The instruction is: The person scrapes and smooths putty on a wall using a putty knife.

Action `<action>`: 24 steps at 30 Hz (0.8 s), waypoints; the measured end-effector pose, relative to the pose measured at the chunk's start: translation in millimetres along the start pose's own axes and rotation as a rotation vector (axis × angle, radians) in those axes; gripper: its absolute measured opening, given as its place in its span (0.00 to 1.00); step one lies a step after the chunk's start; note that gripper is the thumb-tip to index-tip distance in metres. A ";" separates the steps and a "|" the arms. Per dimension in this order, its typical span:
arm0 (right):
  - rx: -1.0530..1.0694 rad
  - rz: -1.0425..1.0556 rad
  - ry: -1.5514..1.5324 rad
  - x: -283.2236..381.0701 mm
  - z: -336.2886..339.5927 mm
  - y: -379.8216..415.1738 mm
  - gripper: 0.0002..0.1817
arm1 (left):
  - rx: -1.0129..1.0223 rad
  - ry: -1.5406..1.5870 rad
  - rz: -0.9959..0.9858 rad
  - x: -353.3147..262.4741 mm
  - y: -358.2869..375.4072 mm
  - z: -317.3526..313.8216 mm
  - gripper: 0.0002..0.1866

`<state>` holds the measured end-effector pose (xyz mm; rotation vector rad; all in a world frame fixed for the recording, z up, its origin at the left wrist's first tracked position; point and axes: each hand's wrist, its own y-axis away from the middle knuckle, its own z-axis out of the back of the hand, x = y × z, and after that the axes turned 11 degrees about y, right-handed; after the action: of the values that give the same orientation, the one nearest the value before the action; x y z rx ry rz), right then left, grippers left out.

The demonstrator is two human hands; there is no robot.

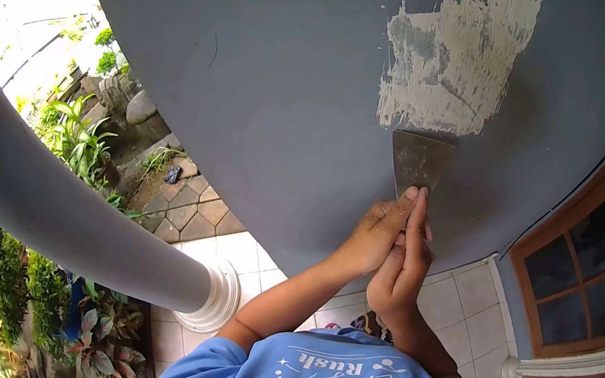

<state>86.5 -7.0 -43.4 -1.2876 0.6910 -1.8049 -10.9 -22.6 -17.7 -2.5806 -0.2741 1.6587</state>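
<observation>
Both of my hands are wrapped round a putty knife (419, 161), and its handle is hidden in my fingers. My left hand (375, 238) grips from the left, its thumb and fingertips near the base of the blade. Pressed against it on the right, my right hand (402, 275) also closes on the handle, with a finger stretched up along it. The wide metal blade points at the grey wall (277, 104). Its edge lies just below a rough patch of pale filler (448, 77), which has ragged, streaky borders.
A rounded grey column (108, 236) with a white base (209, 298) stands at left. Beyond it are plants (77, 137), rocks and paving (189, 210). A brown-framed window (601, 242) is at right. White floor tiles (470, 295) lie below.
</observation>
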 end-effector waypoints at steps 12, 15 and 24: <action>-0.027 0.083 -0.077 -21.0 5.1 2.8 0.33 | -0.032 -0.075 -0.179 7.8 6.5 -14.4 0.29; 0.015 0.087 -0.114 -24.1 11.2 -13.1 0.31 | -0.091 -0.110 -0.190 14.2 -5.4 -9.2 0.27; 0.131 0.069 -0.286 -51.3 17.0 -19.2 0.30 | -0.281 -0.103 -0.241 28.4 -19.4 -26.2 0.29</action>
<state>105.4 46.9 -48.5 -1.3800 0.4460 -1.5432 22.1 2.8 -29.3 -2.5188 -0.8452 1.7740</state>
